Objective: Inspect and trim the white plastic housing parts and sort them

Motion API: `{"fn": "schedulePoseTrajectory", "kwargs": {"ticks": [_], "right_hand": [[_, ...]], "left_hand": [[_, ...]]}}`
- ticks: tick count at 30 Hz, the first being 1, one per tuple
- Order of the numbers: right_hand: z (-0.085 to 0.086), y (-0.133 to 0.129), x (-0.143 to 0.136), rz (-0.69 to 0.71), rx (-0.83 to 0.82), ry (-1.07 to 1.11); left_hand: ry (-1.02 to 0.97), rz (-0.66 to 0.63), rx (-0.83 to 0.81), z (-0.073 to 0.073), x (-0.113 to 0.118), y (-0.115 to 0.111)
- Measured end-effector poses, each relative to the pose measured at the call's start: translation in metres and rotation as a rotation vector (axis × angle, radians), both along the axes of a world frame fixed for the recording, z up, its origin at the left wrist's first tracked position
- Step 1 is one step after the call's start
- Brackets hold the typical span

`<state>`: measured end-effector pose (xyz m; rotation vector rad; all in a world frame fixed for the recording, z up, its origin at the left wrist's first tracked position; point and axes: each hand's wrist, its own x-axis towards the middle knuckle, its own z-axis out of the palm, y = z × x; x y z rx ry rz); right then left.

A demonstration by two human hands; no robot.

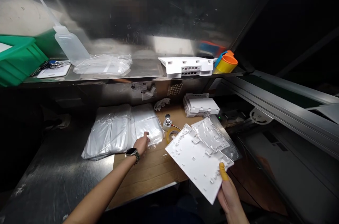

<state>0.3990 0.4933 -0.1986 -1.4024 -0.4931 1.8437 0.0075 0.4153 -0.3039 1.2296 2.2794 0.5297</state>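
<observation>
My right hand (228,190), with a yellow cover on the thumb, grips the lower right corner of a white plastic panel (197,162). The panel is tilted, its side with small clips and posts facing up. My left hand (142,143) touches the front edge of a stack of clear plastic bags (145,121); the index finger reaches out, and the other fingers are partly hidden. A second, larger stack of clear bags (109,130) lies just left of it. Behind the held panel, another white panel (210,134) lies in clear plastic.
A small metal-topped bottle (167,122) and a tape roll (172,135) stand on the cardboard (143,178). White housings (202,106) are stacked behind. The shelf holds a squeeze bottle (70,44), a green bin (19,60), a white housing (189,67) and orange-yellow rolls (226,62).
</observation>
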Motion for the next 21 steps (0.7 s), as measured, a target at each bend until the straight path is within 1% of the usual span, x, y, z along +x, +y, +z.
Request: {"fn": "schedulePoseTrajectory", "kwargs": {"ticks": [3, 6, 9, 11, 13, 15, 19, 21], "right_hand": [[0.005, -0.002, 0.000, 0.005, 0.042, -0.013], [0.006, -0.004, 0.001, 0.020, 0.059, -0.009], [0.000, -0.006, -0.003, 0.022, 0.082, -0.034], [-0.006, -0.008, -0.013, 0.042, 0.146, -0.099], [-0.013, -0.013, -0.030, 0.114, 0.268, -0.202], [-0.019, -0.020, -0.054, 0.205, 0.388, -0.283], [-0.026, -0.035, -0.108, 0.313, 0.531, -0.328], [-0.028, -0.041, -0.129, 0.357, 0.604, -0.342]], "left_hand": [[-0.132, 0.109, 0.075, -0.001, -0.020, 0.000], [-0.261, 0.175, 0.117, -0.007, -0.034, -0.002], [-0.376, 0.199, 0.138, -0.015, -0.038, 0.000], [-0.438, 0.197, 0.152, -0.020, -0.037, 0.002], [-0.477, 0.187, 0.170, -0.024, -0.033, 0.004], [-0.479, 0.179, 0.186, -0.025, -0.027, 0.006], [-0.388, 0.159, 0.203, -0.023, -0.014, 0.009], [-0.331, 0.127, 0.201, -0.021, -0.011, 0.009]]}}
